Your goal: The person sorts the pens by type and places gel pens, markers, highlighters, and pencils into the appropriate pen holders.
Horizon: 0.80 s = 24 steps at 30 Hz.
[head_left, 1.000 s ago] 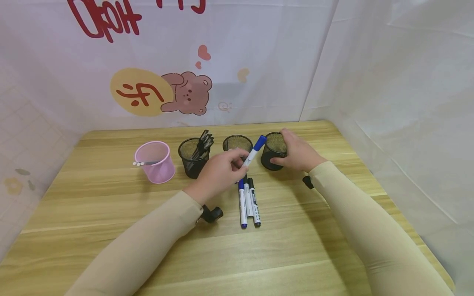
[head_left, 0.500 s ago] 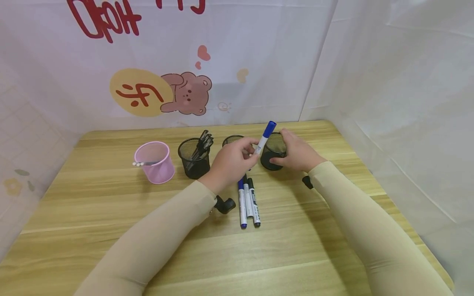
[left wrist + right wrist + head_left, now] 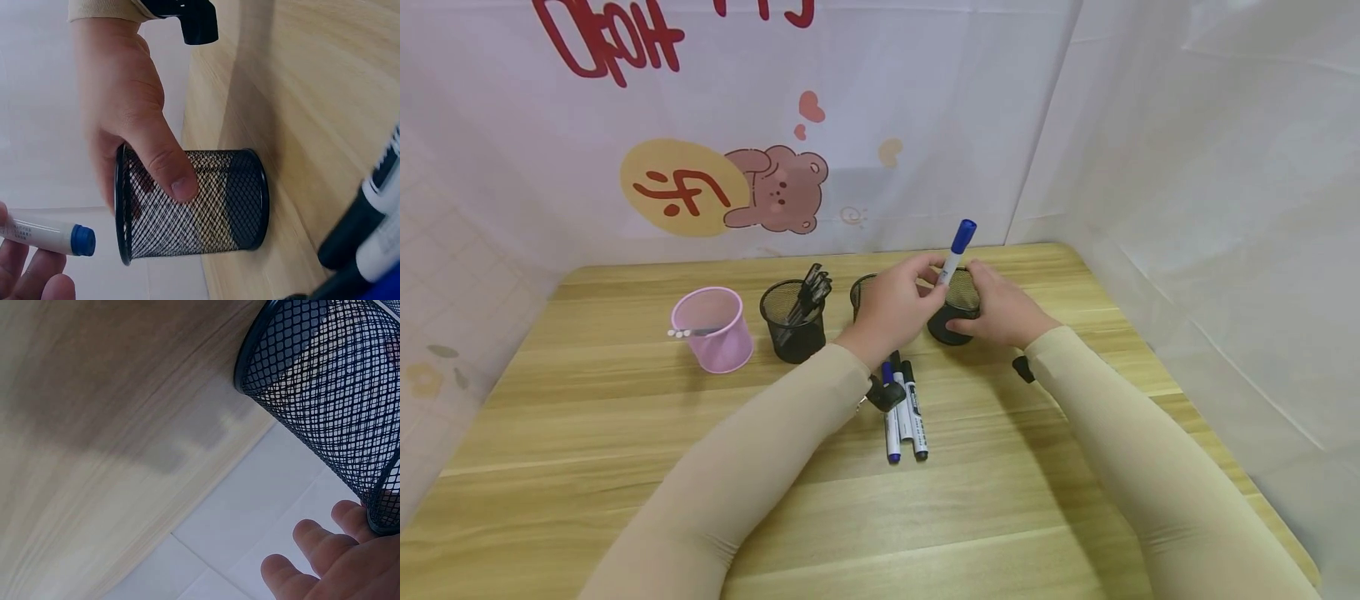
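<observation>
My left hand [image 3: 895, 304] pinches a whiteboard marker [image 3: 953, 260] with its blue cap up. It is near the rim of the rightmost black mesh pen holder [image 3: 950, 327]. In the left wrist view, the marker's blue lower end [image 3: 82, 240] is close to the pen holder's opening but apart from it. My right hand [image 3: 1009, 308] grips that pen holder, its thumb [image 3: 164, 159] pressed on the outside of the mesh. The right wrist view shows the mesh wall [image 3: 331, 394] and several fingers [image 3: 319, 547] by the rim. No marker shows inside.
Three markers [image 3: 916, 417] lie side by side on the wooden table [image 3: 985, 517]. Another black mesh holder [image 3: 859, 292] is partly hidden behind my left hand. Farther left stand a mesh holder with black pens [image 3: 797, 333] and a pink cup [image 3: 722, 346] with white-tipped sticks.
My left hand has moved right and slightly up with the marker, from in front of the middle holder to the rightmost one. The marker now stands steeper. My right hand has stayed put.
</observation>
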Each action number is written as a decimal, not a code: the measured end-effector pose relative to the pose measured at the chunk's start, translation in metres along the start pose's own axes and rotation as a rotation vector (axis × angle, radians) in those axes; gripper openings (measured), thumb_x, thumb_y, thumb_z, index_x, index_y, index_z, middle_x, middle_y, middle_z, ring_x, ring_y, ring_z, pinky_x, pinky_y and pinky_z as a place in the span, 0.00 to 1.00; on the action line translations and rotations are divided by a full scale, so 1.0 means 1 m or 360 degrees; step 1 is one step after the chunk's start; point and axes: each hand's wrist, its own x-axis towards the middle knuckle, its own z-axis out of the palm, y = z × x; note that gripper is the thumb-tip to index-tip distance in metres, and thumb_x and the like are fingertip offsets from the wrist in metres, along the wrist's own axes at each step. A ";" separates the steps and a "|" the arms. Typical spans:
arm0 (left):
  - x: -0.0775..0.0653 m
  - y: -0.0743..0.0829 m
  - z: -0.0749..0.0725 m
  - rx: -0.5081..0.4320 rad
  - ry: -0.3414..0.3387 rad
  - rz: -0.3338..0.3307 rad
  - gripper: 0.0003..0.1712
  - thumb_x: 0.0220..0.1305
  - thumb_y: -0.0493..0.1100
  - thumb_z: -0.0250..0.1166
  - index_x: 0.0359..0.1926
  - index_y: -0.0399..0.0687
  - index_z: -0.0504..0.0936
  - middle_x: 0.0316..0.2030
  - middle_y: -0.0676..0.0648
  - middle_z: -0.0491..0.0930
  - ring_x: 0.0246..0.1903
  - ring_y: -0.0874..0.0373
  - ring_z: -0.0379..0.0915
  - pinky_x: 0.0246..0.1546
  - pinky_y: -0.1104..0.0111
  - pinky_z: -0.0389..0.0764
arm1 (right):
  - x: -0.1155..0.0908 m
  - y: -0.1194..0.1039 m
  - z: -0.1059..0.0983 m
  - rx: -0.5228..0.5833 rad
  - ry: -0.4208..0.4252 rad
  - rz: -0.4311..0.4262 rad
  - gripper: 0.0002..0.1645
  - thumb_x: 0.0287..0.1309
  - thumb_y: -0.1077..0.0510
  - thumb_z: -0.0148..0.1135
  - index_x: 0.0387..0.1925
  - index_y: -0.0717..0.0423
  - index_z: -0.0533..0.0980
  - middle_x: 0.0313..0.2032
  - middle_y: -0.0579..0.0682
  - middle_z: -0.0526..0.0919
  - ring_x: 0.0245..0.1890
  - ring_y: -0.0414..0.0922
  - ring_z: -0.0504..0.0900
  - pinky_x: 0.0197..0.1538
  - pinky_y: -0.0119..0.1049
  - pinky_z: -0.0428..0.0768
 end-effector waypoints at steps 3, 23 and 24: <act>0.007 0.001 0.006 0.0008 0.0025 0.0023 0.20 0.75 0.48 0.64 0.65 0.61 0.80 0.48 0.54 0.87 0.48 0.59 0.88 0.44 0.65 0.87 | 0.000 0.001 0.000 -0.0008 -0.0016 0.0002 0.60 0.56 0.40 0.79 0.80 0.50 0.56 0.77 0.59 0.64 0.78 0.60 0.65 0.78 0.62 0.66; 0.026 -0.004 0.033 0.0031 0.0036 0.0068 0.16 0.76 0.48 0.62 0.61 0.60 0.81 0.49 0.56 0.87 0.53 0.62 0.85 0.53 0.63 0.85 | -0.003 0.001 -0.002 0.0054 -0.0016 -0.0048 0.63 0.57 0.41 0.78 0.83 0.49 0.51 0.80 0.58 0.61 0.77 0.59 0.67 0.77 0.58 0.69; 0.026 -0.005 0.033 0.0047 0.0035 0.0067 0.16 0.76 0.48 0.62 0.61 0.60 0.81 0.49 0.56 0.87 0.53 0.62 0.85 0.53 0.63 0.85 | -0.003 0.001 -0.002 0.0058 -0.0013 -0.0052 0.62 0.57 0.41 0.78 0.82 0.49 0.52 0.79 0.58 0.62 0.76 0.59 0.68 0.77 0.58 0.69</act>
